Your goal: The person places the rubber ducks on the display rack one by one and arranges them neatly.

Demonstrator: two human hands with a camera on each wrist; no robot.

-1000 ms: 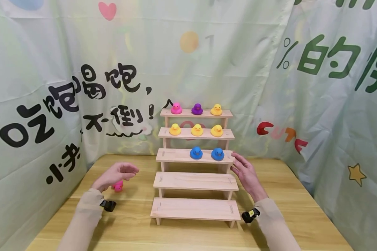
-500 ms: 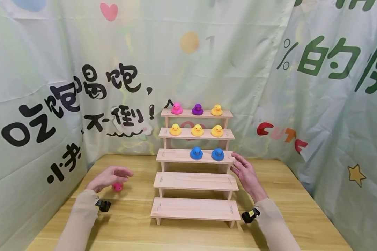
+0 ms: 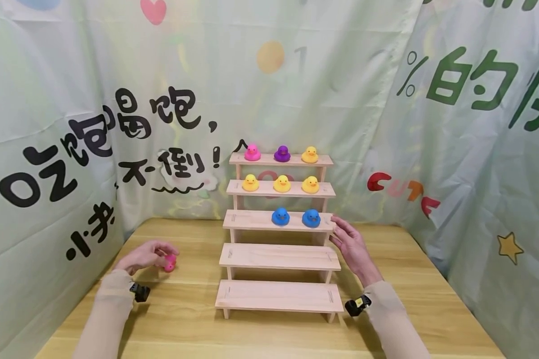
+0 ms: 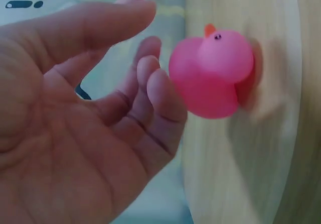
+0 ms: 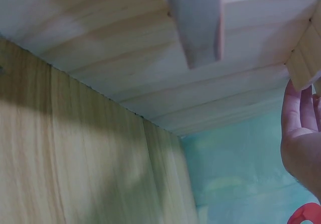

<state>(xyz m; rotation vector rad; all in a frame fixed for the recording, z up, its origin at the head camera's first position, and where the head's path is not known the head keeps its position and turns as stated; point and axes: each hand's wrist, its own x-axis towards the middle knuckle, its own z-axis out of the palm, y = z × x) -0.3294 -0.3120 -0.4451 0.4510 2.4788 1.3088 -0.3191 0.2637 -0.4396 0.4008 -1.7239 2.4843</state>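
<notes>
A pink rubber duck [image 3: 170, 263] lies on the table at the left, and in the left wrist view that duck [image 4: 213, 78] is just beyond my fingertips. My left hand [image 3: 147, 255] hovers over it with loosely bent fingers and a gap between thumb and fingers; contact cannot be told. To the right, my right hand [image 3: 352, 247] touches the end of the third step of a wooden stepped shelf [image 3: 278, 257]. In the right wrist view, the fingers of my right hand [image 5: 303, 128] reach a board's end. Two blue ducks [image 3: 280, 217] sit on that step.
Three yellow ducks [image 3: 281, 184] line the step above. The top step bears a pink duck [image 3: 252, 152], a purple duck [image 3: 282, 154] and a yellow duck [image 3: 310, 154]. Printed cloth [image 3: 332, 99] hangs behind and beside the wooden table [image 3: 184, 319].
My left hand has moved left and down to the pink duck on the table. The right hand has stayed at the shelf's edge.
</notes>
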